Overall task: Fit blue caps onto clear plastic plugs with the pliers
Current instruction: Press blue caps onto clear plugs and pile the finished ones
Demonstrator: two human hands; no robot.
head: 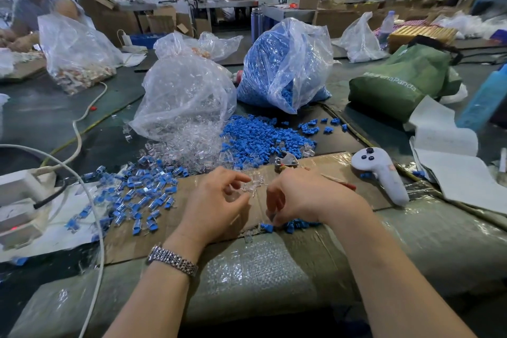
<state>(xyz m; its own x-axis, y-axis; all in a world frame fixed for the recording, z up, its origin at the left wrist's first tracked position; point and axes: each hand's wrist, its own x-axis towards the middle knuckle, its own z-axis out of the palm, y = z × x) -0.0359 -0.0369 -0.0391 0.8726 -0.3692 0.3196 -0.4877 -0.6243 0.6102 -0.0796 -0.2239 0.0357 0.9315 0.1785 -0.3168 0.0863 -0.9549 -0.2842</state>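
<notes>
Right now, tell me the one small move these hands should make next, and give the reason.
Probably bring a blue cap up to the clear plug. The left hand pinches that plug over the cardboard, uncapped as far as I can tell. The right hand curls down over loose blue caps at the cardboard's near edge; what it holds is hidden. The pliers lie just beyond.

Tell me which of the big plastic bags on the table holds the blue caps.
The bag of blue caps stands at the back, right of centre, and looks blue through its film. The bag to its left holds clear plugs and looks colourless.
</notes>
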